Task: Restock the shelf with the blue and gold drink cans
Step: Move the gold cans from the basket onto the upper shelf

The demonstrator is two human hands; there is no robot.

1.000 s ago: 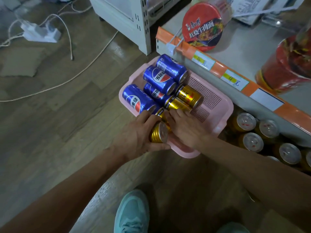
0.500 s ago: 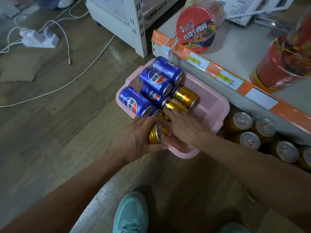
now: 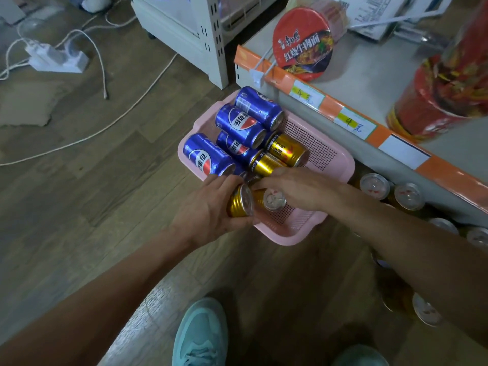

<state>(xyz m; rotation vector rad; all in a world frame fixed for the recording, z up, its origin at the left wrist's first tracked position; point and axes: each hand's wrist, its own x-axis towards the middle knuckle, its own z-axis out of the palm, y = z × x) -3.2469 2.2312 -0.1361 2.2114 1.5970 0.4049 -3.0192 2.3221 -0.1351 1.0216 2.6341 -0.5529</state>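
Observation:
A pink basket [image 3: 335, 159] sits on the wooden floor beside the shelf. It holds several blue cans [image 3: 239, 124] lying on their sides and two gold cans [image 3: 286, 150] next to them. My left hand [image 3: 208, 207] grips a gold can [image 3: 239, 202] at the basket's near edge. My right hand [image 3: 301, 187] curls over a second gold can [image 3: 273, 200], lifted so its silver lid shows. Gold cans [image 3: 375, 182] with silver lids stand on the low shelf under the orange-edged shelf board.
Red noodle bowls [image 3: 303, 43] lie on the upper shelf [image 3: 369, 64], with price tags along its orange edge. A white power strip [image 3: 56, 58] and cables cross the floor at left. A white rack [image 3: 190, 35] stands behind. My teal shoe [image 3: 200, 336] is below.
My right hand has tipped up and lifted a second gold can out of the pile, so its lid now shows. My left hand keeps its gold can in about the same place.

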